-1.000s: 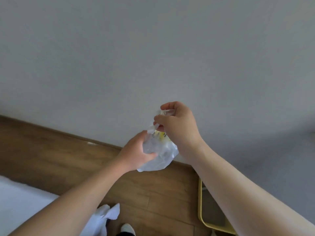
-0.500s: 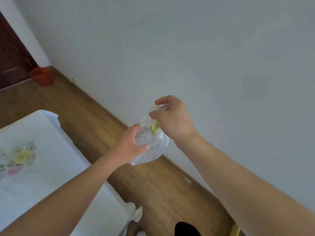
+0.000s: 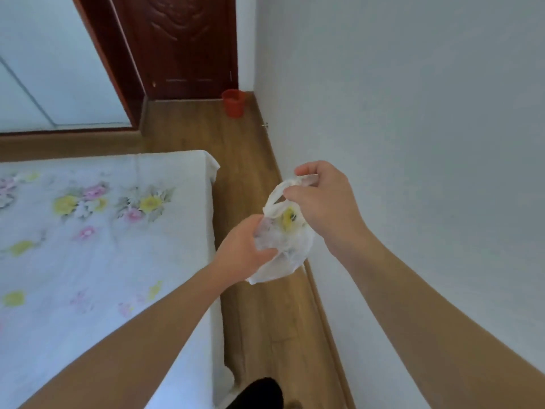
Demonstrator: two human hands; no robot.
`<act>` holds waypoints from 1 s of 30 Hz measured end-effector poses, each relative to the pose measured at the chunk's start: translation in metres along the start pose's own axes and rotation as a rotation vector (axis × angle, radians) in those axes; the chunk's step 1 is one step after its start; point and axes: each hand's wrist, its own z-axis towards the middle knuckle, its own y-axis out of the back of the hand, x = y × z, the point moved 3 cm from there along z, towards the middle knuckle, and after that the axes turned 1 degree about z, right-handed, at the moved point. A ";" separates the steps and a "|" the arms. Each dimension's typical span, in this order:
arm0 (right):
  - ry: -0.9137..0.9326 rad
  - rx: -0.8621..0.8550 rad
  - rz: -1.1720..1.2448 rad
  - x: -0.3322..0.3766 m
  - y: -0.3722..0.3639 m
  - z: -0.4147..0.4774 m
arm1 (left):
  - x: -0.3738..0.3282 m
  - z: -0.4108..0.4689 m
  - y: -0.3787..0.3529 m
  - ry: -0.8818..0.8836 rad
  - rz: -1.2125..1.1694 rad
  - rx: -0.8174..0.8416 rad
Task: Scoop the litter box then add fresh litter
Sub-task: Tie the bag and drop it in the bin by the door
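Note:
A small clear plastic bag (image 3: 287,255) with something yellow inside hangs in the air between my hands, above the wooden floor beside the wall. My left hand (image 3: 241,252) grips the bag's bulging body from the left side. My right hand (image 3: 323,202) pinches the twisted handles at the top of the bag and holds them up. The litter box is out of view.
A bed with a white flowered sheet (image 3: 97,246) fills the left. A narrow strip of wooden floor (image 3: 265,320) runs between the bed and the grey wall (image 3: 413,143). A small red bin (image 3: 234,102) stands by the dark red door (image 3: 182,45) at the far end.
The view has swung left from the wall and the yellow litter box toward the bed and door. Both hands kept their hold on the bag throughout.

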 end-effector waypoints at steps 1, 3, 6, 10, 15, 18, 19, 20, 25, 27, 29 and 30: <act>0.015 0.027 -0.005 0.003 -0.007 0.014 | 0.003 0.007 0.006 0.029 -0.012 -0.032; 0.037 0.073 -0.023 0.010 -0.022 0.044 | 0.011 0.022 0.020 0.072 -0.025 -0.084; 0.054 0.136 -0.030 0.021 -0.049 0.091 | 0.027 0.053 0.043 0.115 -0.017 -0.152; 0.071 0.180 -0.031 0.034 -0.084 0.164 | 0.054 0.114 0.072 0.190 -0.018 -0.179; 0.074 0.188 -0.012 0.057 -0.122 0.263 | 0.083 0.207 0.114 0.236 -0.049 -0.202; 0.075 0.188 0.008 0.076 -0.140 0.321 | 0.085 0.260 0.144 0.241 -0.039 -0.196; 0.075 0.192 0.012 0.081 -0.145 0.341 | 0.088 0.282 0.150 0.257 -0.055 -0.184; 0.076 0.199 0.012 0.086 -0.150 0.362 | 0.088 0.301 0.157 0.280 -0.078 -0.171; 0.086 0.236 0.024 0.099 -0.178 0.473 | 0.105 0.404 0.185 0.302 -0.055 -0.211; 0.091 0.260 0.031 0.104 -0.189 0.519 | 0.111 0.442 0.196 0.290 -0.034 -0.255; 0.082 0.294 0.035 0.113 -0.200 0.563 | 0.112 0.481 0.210 0.287 -0.040 -0.285; 0.080 0.311 0.037 0.119 -0.205 0.584 | 0.111 0.499 0.217 0.288 -0.044 -0.285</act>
